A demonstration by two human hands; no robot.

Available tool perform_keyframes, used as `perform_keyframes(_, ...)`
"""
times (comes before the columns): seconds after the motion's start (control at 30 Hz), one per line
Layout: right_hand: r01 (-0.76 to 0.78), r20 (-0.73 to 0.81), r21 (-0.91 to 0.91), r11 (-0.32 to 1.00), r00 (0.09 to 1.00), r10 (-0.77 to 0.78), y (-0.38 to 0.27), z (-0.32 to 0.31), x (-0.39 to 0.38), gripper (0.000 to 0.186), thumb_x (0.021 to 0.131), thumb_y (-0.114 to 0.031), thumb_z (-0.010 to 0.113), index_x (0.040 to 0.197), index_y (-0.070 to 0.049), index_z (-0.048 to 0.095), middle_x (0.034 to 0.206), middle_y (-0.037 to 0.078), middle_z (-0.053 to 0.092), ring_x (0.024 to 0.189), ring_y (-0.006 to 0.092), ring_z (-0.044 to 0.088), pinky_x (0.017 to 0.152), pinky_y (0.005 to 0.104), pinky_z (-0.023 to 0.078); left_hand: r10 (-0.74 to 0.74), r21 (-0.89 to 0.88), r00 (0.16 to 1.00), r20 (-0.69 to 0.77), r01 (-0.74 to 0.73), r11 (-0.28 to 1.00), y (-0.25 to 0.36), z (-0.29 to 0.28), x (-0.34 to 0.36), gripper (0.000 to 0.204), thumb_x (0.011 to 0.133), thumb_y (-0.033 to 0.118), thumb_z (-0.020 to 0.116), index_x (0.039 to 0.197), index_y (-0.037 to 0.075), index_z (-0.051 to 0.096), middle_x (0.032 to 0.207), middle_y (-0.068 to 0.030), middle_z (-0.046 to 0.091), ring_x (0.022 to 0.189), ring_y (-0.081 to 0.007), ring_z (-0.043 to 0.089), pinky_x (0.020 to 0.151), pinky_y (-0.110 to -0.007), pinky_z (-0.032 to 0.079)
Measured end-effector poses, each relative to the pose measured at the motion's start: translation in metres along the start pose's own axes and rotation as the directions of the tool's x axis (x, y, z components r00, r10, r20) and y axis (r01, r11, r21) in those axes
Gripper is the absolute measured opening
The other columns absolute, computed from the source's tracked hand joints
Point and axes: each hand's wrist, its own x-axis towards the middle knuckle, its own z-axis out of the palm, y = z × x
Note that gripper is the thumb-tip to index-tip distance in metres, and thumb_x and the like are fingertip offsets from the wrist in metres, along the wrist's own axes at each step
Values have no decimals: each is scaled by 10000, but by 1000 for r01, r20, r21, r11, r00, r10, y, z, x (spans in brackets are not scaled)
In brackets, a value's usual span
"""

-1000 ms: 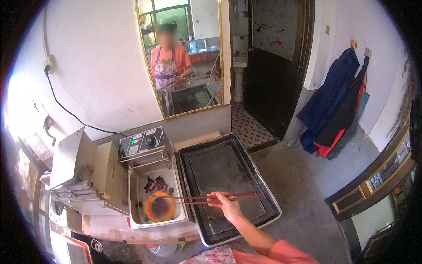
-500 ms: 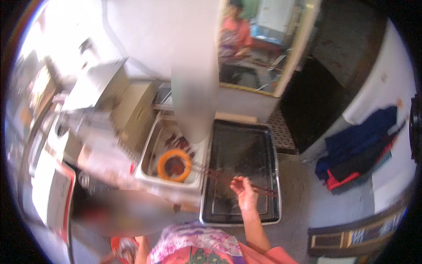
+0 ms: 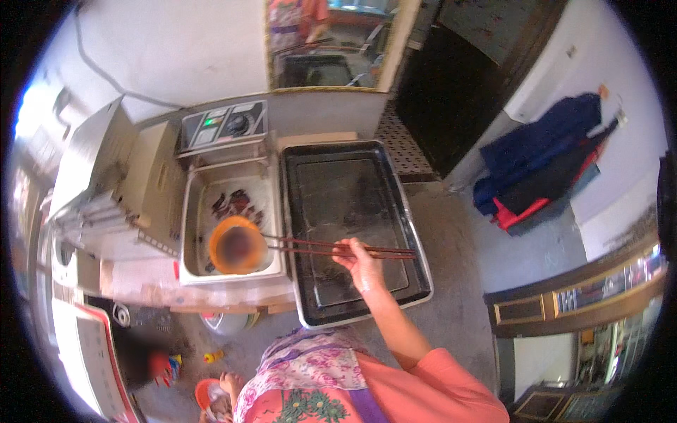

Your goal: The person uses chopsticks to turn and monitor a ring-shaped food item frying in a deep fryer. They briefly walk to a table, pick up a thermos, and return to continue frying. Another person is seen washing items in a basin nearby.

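Note:
My right hand [image 3: 358, 264] is closed round a pair of long dark-brown chopsticks [image 3: 303, 246] above the black tray. Their tips reach left to the right edge of a thick golden-orange ring [image 3: 217, 255], and its middle is blurred. The ring lies in a square metal fryer basin [image 3: 186, 236], beside several dark reddish pieces [image 3: 236, 202]. Low at the left of my apron, my left hand [image 3: 229, 384] is partly hidden and appears closed at the rim of an orange bowl [image 3: 203, 390]. Something pale shows in the bowl, too unclear to name.
A wide black tray [image 3: 352, 197] with a pale rim adjoins the fryer. Behind the basin stands a control box [image 3: 236, 125] with a dial. Metal boxes [image 3: 151, 169] rise on the left. Clothes [image 3: 543, 166] hang at the right wall. A small yellow bottle [image 3: 213, 357] lies below.
My view has turned, so the fryer and tray sit further up and left. The chopsticks still reach to the orange ring. The orange bowl has shifted along with my left hand.

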Motion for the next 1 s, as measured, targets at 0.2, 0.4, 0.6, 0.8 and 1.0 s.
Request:
perform_keyframes(0.2, 21, -63, 29, 999, 998, -19, -3, -13, -2, 233, 886, -197, 611, 961, 24, 618, 911, 171, 643, 827, 279, 654, 711, 406, 580, 158, 136, 977, -144, -139, 981, 70, 10, -40, 303, 730, -3, 491, 1003, 27, 617, 690, -76, 566, 590, -214, 558, 453, -342, 456)
perform_keyframes(0.4, -37, -58, 25, 999, 998, 38, 1, -18, -7, 265, 875, -215, 629, 972, 32, 616, 872, 173, 643, 773, 274, 660, 679, 389, 587, 508, 82, 817, -272, -507, 858, 88, 18, 23, 465, 702, 44, 524, 1162, -7, 572, 764, -87, 612, 624, -191, 577, 555, -299, 484)
perform_keyframes(0.6, 9, -37, 57, 998, 999, -7, 1, -25, 0, 238, 873, -187, 632, 962, 33, 618, 883, 163, 644, 775, 253, 658, 675, 382, 590, 637, 29, 762, -119, -638, 769, 220, 51, -53, 478, 734, 51, 549, 1207, -16, 540, 922, -68, 618, 684, -162, 562, 580, -279, 468)
perform_keyframes(0.8, 4, -41, 23, 1000, 999, -3, -3, -15, 2, 199, 871, -161, 633, 955, 19, 624, 903, 139, 647, 784, 244, 655, 666, 383, 591, 881, -267, 451, -140, -874, 405, 419, 89, -271, 531, 852, 140, 574, 1343, 16, 416, 1313, -138, 473, 1153, -238, 485, 951, -354, 400)
perform_keyframes(1.0, -23, -45, -2, 1000, 999, 23, -3, -15, 2, 180, 873, -150, 626, 950, 13, 625, 913, 137, 646, 772, 240, 656, 649, 384, 590, 970, -417, -217, -106, -876, -241, 550, 148, -459, 525, 896, 182, 484, 1364, -22, 362, 1376, -168, 400, 1271, -225, 393, 1006, -345, 376)
